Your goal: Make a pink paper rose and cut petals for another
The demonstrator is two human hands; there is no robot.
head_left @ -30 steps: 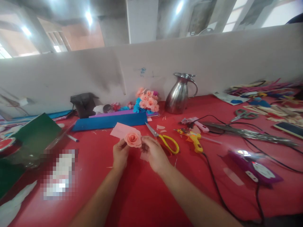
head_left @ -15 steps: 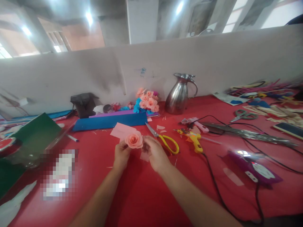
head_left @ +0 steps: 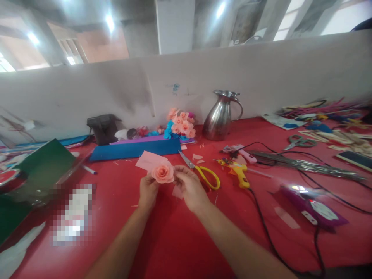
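Observation:
A pink paper rose (head_left: 163,173) is held up over the red table (head_left: 180,240) between both of my hands. My left hand (head_left: 147,192) grips it from below left, fingers closed. My right hand (head_left: 189,186) pinches its right edge, fingers closed. A small pink paper scrap (head_left: 176,192) shows under my right hand. Pink paper sheets (head_left: 148,160) lie just behind the rose. Yellow-handled scissors (head_left: 203,173) lie to the right of my right hand.
A yellow glue gun (head_left: 238,171) and a pink one (head_left: 240,151) lie right of the scissors, cords trailing forward. A steel jug (head_left: 220,115), a bunch of paper roses (head_left: 180,124), blue paper rolls (head_left: 135,149) and a green sheet (head_left: 43,162) stand further off. Wires (head_left: 302,164) lie at right.
The rose has shifted slightly left and turned a little between my fingers. Both hands stay in nearly the same place.

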